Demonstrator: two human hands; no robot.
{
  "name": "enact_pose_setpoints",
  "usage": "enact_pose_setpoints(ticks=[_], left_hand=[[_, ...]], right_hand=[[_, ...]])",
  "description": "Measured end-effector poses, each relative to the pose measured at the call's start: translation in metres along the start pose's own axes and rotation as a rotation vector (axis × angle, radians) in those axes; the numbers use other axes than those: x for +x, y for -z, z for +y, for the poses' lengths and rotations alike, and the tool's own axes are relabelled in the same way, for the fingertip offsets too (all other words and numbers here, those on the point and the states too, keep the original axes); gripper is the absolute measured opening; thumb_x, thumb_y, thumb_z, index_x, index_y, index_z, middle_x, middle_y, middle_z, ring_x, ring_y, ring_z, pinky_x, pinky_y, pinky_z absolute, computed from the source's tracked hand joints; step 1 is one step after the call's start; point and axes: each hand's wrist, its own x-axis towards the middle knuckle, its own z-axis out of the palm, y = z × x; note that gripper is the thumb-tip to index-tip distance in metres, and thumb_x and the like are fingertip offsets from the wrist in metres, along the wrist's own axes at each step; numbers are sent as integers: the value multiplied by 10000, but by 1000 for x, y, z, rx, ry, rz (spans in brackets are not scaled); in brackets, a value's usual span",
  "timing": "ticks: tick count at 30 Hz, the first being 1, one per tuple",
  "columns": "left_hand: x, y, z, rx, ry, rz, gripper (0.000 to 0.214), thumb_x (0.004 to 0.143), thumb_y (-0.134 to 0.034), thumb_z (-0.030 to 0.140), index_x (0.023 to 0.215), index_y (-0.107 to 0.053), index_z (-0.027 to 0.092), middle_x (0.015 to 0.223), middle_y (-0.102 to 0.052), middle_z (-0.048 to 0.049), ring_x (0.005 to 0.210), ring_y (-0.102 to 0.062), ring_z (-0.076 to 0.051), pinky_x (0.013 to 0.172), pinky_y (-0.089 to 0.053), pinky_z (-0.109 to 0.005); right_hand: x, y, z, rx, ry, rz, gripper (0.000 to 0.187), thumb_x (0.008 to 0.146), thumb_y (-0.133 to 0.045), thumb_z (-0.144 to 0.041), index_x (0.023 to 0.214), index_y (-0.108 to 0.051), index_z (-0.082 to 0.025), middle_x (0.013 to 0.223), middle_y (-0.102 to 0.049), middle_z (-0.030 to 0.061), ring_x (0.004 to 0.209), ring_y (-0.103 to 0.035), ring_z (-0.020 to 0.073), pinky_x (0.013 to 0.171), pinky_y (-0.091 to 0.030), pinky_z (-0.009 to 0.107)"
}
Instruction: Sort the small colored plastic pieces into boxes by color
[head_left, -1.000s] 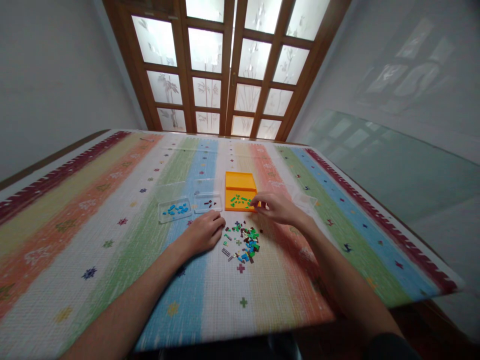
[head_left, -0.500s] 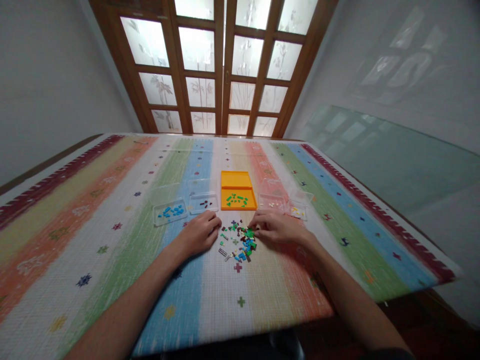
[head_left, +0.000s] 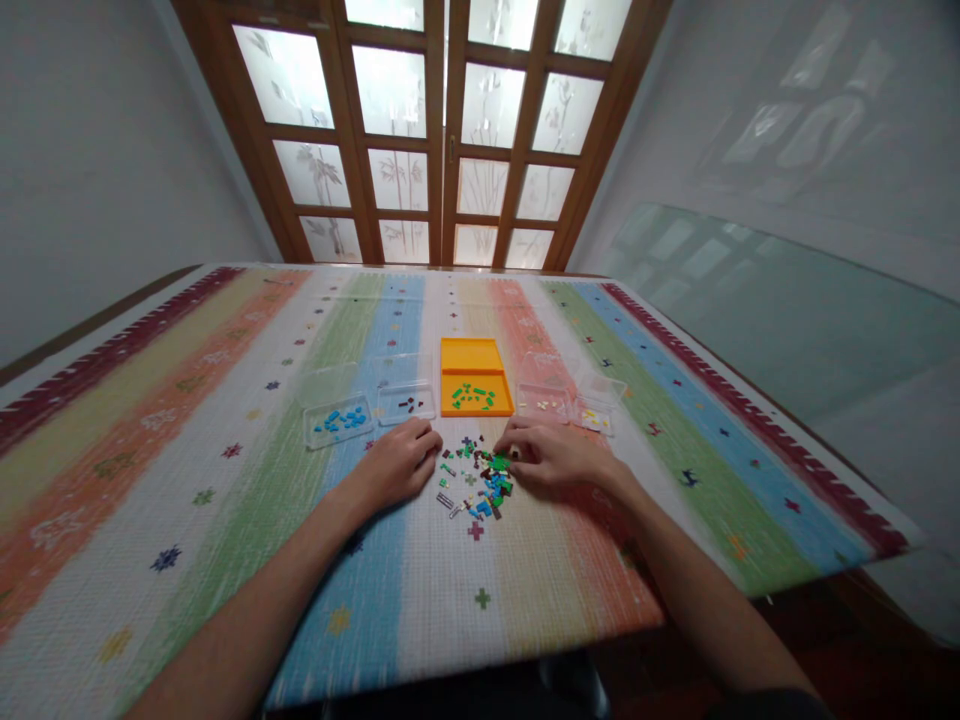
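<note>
A loose pile of small toy building bricks (head_left: 493, 488) in green, blue, brown, grey and white lies on the tablecloth between my hands. My left hand (head_left: 405, 458) rests on the cloth just left of the pile. Its fingers are curled in, and their inner side is hidden. On the pile's right edge, my right hand (head_left: 551, 452) has its fingertips down among the bricks. Its thumb and index finger are bent toward each other, and a small pale spot shows between them. Whether that is a brick is too small to tell.
Beyond the pile an open orange box (head_left: 472, 354) holds green bricks. Left of it stand clear trays, one with blue bricks (head_left: 339, 422) and one with dark brown bricks (head_left: 410, 404). To its right, clear trays hold cream pieces (head_left: 551, 405) and yellow pieces (head_left: 595, 416).
The view has shifted slightly. My right hand's fingertips have shifted a little at the pile's edge, and the gap between thumb and index finger shows more. My left hand stays where it was.
</note>
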Motion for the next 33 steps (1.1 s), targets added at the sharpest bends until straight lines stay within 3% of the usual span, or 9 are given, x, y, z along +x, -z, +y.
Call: enact_pose_setpoints(ticks=[18,33], left_hand=[[1,1,1,-1,-1,-3,174,958,-436,162,895,-597,184,882,-596,-66,858,-568,-210,783,-488,-347],[1,3,2,7,10,-18,185,960,-430,169,883,-597,181,889,-600,-73,858,-569,-212,781,-488,-345]], right_hand=[[0,0,0,-62,9,-24,172,903,-667,-222,1050,-753,-202,1007,-667,70,885,-614,184,786,-474,302],[3,-8,-6,-11,-17,20,63,843,-621,-142,862,-661,-187,920,-657,60,810,-582,174,724,-460,283]])
